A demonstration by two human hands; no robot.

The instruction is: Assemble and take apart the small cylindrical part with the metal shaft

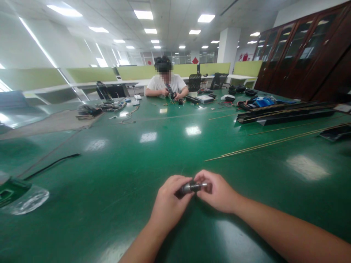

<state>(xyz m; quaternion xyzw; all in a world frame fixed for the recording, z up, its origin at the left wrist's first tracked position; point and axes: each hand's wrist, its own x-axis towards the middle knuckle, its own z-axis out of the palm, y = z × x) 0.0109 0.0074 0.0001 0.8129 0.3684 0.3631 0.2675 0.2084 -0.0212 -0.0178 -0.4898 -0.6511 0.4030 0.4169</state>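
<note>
Low in the middle of the head view, a short cylindrical tool (pixel 188 188) in dark and silver lies crosswise between my two hands. I cannot make out its exact kind. My left hand (pixel 168 200) is wrapped round its thicker dark end, which is partly hidden by the fingers. At the other end the tool narrows to a bright metal tip. My right hand (pixel 216 191) has its fingers closed about this narrow part. Both hands are over the green tabletop (pixel 131 175).
Thin brass-coloured rods (pixel 255 146) lie to the right, near long black channels (pixel 285 114). A black cable (pixel 53 166) and a clear plastic bag (pixel 31 201) are at left. Across the table sits a person (pixel 166 86) with a tool in hand, among several small parts.
</note>
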